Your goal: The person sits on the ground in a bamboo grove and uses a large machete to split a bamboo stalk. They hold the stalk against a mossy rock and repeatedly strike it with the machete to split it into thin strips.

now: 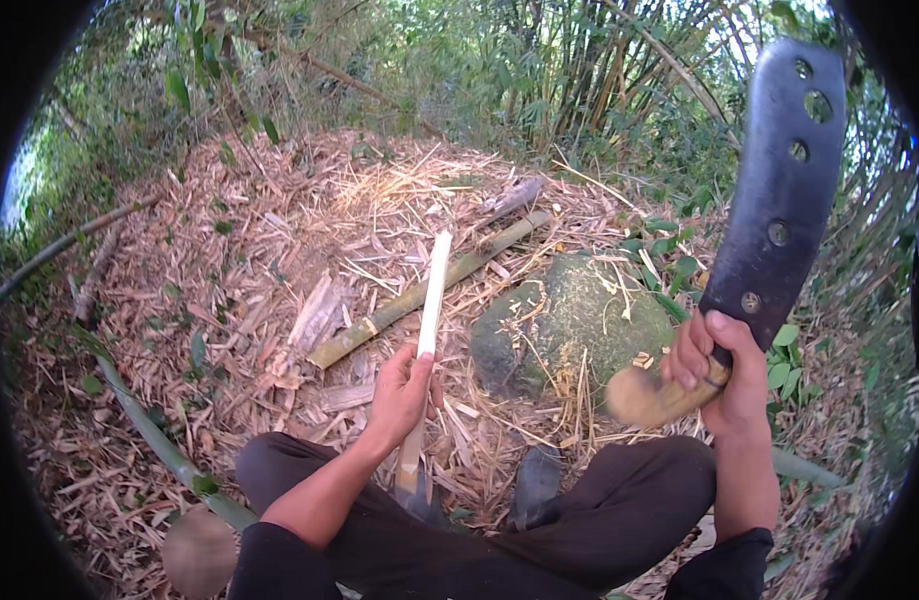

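Observation:
My left hand is closed around a pale split bamboo strip. The strip stands nearly upright, its upper end splintered and its lower end down by my feet. On the right, my right hand grips the curved wooden handle of a machete. Its broad dark blade has several round holes and points upward, raised well away from the strip. A mossy rock lies between and beyond my two hands, with pale shavings scattered over it.
Beyond my left hand a bamboo pole lies slantwise on ground covered in dry chips. A green bamboo stem curves along the left. My bent legs and dark shoes are close below. Bamboo thicket stands behind.

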A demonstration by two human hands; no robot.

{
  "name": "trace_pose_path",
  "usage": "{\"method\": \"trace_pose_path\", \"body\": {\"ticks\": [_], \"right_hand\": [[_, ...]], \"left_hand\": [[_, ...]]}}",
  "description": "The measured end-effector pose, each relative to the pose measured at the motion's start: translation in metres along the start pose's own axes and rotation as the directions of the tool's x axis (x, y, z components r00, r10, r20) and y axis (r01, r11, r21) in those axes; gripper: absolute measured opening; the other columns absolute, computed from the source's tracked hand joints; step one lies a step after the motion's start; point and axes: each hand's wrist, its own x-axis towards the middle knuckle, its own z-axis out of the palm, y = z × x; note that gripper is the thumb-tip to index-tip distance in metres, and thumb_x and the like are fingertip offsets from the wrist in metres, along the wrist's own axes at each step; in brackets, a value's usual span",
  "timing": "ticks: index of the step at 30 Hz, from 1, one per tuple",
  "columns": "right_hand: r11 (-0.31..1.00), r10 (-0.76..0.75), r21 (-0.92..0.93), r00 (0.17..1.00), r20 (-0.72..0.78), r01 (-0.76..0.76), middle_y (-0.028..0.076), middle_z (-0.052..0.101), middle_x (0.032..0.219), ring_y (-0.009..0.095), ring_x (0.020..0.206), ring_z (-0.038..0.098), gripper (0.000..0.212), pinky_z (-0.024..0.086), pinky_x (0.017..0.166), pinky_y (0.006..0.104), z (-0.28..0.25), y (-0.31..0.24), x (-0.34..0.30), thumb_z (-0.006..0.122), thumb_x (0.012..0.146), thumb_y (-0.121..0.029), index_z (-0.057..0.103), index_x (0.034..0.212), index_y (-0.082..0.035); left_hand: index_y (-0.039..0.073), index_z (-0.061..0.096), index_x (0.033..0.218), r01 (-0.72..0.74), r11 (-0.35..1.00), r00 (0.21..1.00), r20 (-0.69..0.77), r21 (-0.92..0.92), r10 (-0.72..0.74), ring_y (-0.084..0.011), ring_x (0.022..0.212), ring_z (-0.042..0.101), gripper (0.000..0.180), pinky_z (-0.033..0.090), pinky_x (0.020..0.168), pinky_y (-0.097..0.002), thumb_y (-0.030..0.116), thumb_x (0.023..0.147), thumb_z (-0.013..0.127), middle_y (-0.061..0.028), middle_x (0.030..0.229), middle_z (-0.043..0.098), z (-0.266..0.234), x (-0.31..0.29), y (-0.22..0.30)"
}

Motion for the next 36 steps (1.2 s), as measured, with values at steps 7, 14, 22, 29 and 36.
{"method": "trace_pose_path", "body": {"ticks": [7, 14, 22, 29, 36], "right_hand": [[0.673, 0.664, 0.384, 0.745, 0.063, -0.632, -0.003, 0.042, 0.057, 0.013, 0.049, 0.045, 0.023, 0.048, 0.06, 0.0376, -0.026, 0.036, -0.001, 0.056, 0.086, -0.03, 0.046, 0.071, -0.015], [0.588, 0.808, 0.26, 0.571, -0.146, -0.766, -0.004, 0.043, 0.059, 0.012, 0.047, 0.043, 0.02, 0.045, 0.055, 0.0361, -0.046, 0.078, 0.027, 0.056, 0.082, -0.026, 0.045, 0.069, -0.017], [0.664, 0.747, 0.18, 0.653, -0.124, -0.726, -0.003, 0.042, 0.059, 0.013, 0.048, 0.044, 0.018, 0.045, 0.055, 0.0353, -0.045, 0.076, 0.031, 0.054, 0.083, -0.025, 0.044, 0.072, -0.016], [0.681, 0.732, 0.189, 0.665, -0.146, -0.708, -0.004, 0.043, 0.059, 0.013, 0.048, 0.045, 0.018, 0.045, 0.056, 0.0361, -0.056, 0.078, 0.032, 0.055, 0.084, -0.026, 0.044, 0.073, -0.017], [0.668, 0.744, 0.21, 0.65, -0.155, -0.714, -0.004, 0.042, 0.059, 0.013, 0.049, 0.045, 0.019, 0.046, 0.056, 0.0367, -0.056, 0.082, 0.035, 0.056, 0.084, -0.027, 0.045, 0.073, -0.017]], "left_hand": [[0.005, 0.056, 0.104, 0.273, 0.927, 0.956, -0.034, -0.258, -0.291, -0.0133, 0.043, 0.05, 0.028, 0.042, 0.043, -0.0252, 0.027, 0.106, 0.041, -0.0068, 0.059, 0.058, 0.014, 0.003, -0.017], [0.003, 0.057, 0.103, 0.201, 0.912, 0.968, -0.071, -0.357, -0.241, -0.012, 0.045, 0.049, 0.028, 0.04, 0.043, -0.0244, 0.026, 0.105, 0.042, -0.0056, 0.059, 0.056, 0.018, 0.004, -0.009], [0.003, 0.057, 0.104, 0.04, 0.949, 0.995, -0.079, -0.313, -0.068, -0.0125, 0.049, 0.04, 0.05, 0.038, 0.048, -0.0265, 0.035, 0.106, 0.018, -0.001, 0.056, 0.044, 0.014, 0.005, -0.026], [0.008, 0.054, 0.099, 0.05, 0.884, 0.997, -0.033, -0.464, -0.074, -0.0093, 0.055, 0.043, 0.024, 0.036, 0.053, -0.0229, 0.027, 0.106, 0.043, 0.0008, 0.067, 0.048, 0.022, 0.009, -0.019], [0.012, 0.053, 0.096, 0.073, 0.802, 0.987, -0.071, -0.593, -0.143, -0.007, 0.055, 0.045, 0.017, 0.036, 0.048, -0.0227, 0.026, 0.103, 0.057, 0.0021, 0.072, 0.053, 0.017, 0.012, -0.026]]}}
